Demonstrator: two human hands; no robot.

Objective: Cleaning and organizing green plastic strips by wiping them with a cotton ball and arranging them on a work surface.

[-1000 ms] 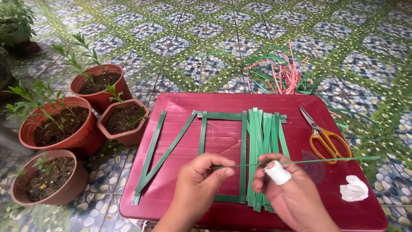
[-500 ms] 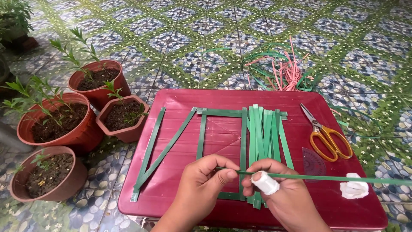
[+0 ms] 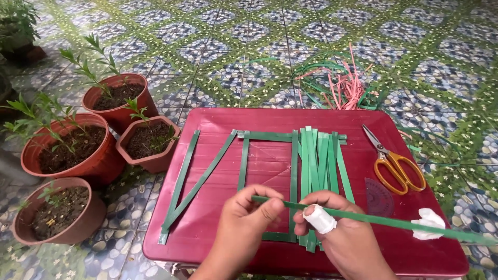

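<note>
1. The person was in the middle of handling one long green strip [image 3: 373,219] above a red tray table [image 3: 218,243]. The strip lay almost level in front of the body and ran far to the right, past the table edge.
2. The left hand [image 3: 248,218] pinched the near end of the strip between thumb and forefinger. The right hand [image 3: 337,228] was closed around the strip just beside it, with a white bandage [image 3: 320,218] wrapped on one finger. Both hands were closed on the strip, not spread.
3. In my judgement, the step in hand was preparing this strip to join the woven piece [image 3: 306,171], a frame of green strips with several upright strips packed together on its right side.
4. The next move probably called for keeping the strip flat and untwisted, and for guiding its free end with care, because it was long and hung out unsupported.
5. Two loose strips [image 3: 194,184] lay slanted on the left part of the table, apart from the frame.
6. Orange-handled scissors [image 3: 397,166], a clear protractor [image 3: 378,197] and a crumpled white tissue [image 3: 428,224] lay on the right; the strip passed just over the tissue, which could catch it.
7. Four brown plant pots [image 3: 72,155] stood on the patterned tile floor [image 3: 249,46] at the left, and a tangle of pink and green strips [image 3: 337,83] lay beyond the table.
</note>
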